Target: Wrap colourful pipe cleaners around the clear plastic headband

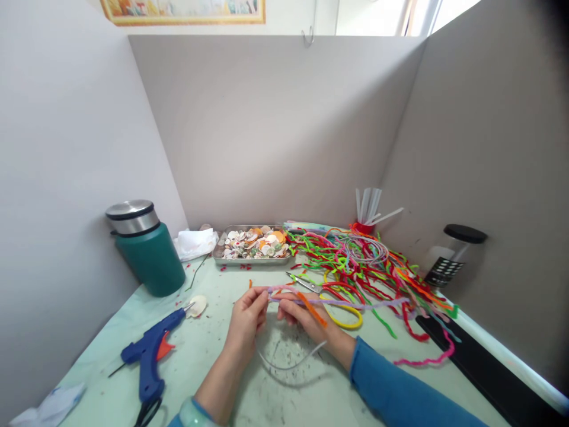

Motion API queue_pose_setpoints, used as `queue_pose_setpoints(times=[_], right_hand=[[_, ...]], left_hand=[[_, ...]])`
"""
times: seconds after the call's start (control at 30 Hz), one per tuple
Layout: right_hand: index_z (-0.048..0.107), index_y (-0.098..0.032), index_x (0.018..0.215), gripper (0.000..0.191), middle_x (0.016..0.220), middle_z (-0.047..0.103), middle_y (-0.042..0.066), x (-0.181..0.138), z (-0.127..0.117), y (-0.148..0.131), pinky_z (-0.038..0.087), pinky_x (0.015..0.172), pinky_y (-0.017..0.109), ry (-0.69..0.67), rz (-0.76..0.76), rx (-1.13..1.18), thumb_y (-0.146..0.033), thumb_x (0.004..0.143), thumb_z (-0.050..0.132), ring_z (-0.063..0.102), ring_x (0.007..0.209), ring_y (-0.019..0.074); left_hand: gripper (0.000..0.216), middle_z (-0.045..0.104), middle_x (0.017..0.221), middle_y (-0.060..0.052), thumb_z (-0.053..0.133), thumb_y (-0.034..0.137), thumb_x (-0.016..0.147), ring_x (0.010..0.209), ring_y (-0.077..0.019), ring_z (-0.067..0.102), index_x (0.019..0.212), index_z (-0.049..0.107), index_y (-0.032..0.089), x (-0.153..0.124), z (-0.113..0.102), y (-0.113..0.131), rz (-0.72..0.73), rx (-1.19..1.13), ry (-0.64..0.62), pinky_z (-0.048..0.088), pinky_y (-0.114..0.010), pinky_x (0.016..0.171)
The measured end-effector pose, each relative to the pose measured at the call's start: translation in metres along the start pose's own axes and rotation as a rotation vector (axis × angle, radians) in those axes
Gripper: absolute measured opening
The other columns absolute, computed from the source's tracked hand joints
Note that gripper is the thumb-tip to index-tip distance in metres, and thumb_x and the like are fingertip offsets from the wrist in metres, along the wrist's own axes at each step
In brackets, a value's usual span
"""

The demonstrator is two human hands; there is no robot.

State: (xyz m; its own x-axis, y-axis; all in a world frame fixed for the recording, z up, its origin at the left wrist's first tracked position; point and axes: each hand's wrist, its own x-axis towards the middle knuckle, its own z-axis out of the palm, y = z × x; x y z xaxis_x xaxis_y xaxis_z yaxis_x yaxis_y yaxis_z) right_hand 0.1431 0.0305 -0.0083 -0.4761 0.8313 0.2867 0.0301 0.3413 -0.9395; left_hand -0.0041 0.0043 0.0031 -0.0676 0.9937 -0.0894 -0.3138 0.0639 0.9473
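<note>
My left hand (249,314) is closed in a pinch on the end of a lilac pipe cleaner (360,306), which runs off to the right across my other hand. My right hand (300,313) has its fingers curled round the same bundle, close beside the left one. An orange pipe cleaner (312,310) and a pink length lie along the top of that hand. Below both hands a pale grey cord (288,367) hangs in a loop; where its upper end goes is hidden. Just beyond the right hand lie scissors (347,323) with red and yellow handles.
A metal tray (251,261) of shells and buttons stands at the back, next to a tangled heap of coloured pipe cleaners (373,267). On the left are a blue glue gun (153,356), its nozzle at a white shell (198,306), and a green flask (149,258). A black-lidded cup (453,255) stands right.
</note>
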Motion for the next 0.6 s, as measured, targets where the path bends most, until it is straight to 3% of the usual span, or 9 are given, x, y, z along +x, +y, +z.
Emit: queue_pose_setpoints(times=[0.17,0.27,0.37,0.47,0.6], right_hand=[[0.064,-0.019,0.068,0.038,0.055,0.055,0.0,-0.002,0.001,-0.005,0.037,0.048,0.023,-0.026,-0.015,0.003,-0.039,0.088,0.039,0.047,0.047,0.011],[0.062,-0.018,0.063,0.042,0.048,0.047,-0.001,-0.003,0.0,-0.01,0.037,0.05,0.023,-0.001,-0.021,-0.047,-0.039,0.09,0.037,0.046,0.046,0.011],[0.062,-0.019,0.064,0.041,0.049,0.048,-0.001,-0.002,0.002,-0.011,0.037,0.049,0.023,0.003,-0.018,-0.025,-0.039,0.089,0.037,0.045,0.046,0.0108],[0.066,-0.019,0.077,0.033,0.053,0.053,-0.001,0.0,0.005,-0.006,0.036,0.044,0.022,0.008,0.021,0.014,-0.037,0.088,0.04,0.043,0.043,0.01],[0.06,-0.023,0.108,0.03,0.061,0.058,-0.001,-0.001,0.007,0.003,0.036,0.043,0.021,-0.026,0.067,-0.008,-0.032,0.081,0.052,0.043,0.043,0.0096]], left_hand=[[0.035,0.033,0.044,0.011,0.063,0.045,0.066,0.033,-0.0019,0.02,0.085,0.06,0.016,0.003,0.0,-0.004,0.044,0.084,0.02,0.015,-0.016,0.033],[0.034,0.048,0.051,0.006,0.061,0.041,0.069,0.034,-0.0029,0.029,0.091,0.064,0.016,0.006,-0.002,-0.008,0.108,0.213,0.077,0.022,-0.017,0.033],[0.028,0.064,0.071,-0.001,0.062,0.034,0.069,0.05,-0.0092,0.051,0.09,0.069,0.018,0.008,-0.004,-0.011,0.229,0.329,0.12,0.039,-0.02,0.046],[0.022,0.068,0.088,-0.004,0.064,0.028,0.068,0.08,-0.0172,0.06,0.087,0.071,0.019,0.01,-0.007,-0.013,0.349,0.398,0.122,0.045,-0.024,0.072],[0.021,0.07,0.09,-0.004,0.059,0.027,0.072,0.086,-0.019,0.06,0.087,0.072,0.02,0.01,-0.009,-0.015,0.337,0.451,0.128,0.044,-0.027,0.079]])
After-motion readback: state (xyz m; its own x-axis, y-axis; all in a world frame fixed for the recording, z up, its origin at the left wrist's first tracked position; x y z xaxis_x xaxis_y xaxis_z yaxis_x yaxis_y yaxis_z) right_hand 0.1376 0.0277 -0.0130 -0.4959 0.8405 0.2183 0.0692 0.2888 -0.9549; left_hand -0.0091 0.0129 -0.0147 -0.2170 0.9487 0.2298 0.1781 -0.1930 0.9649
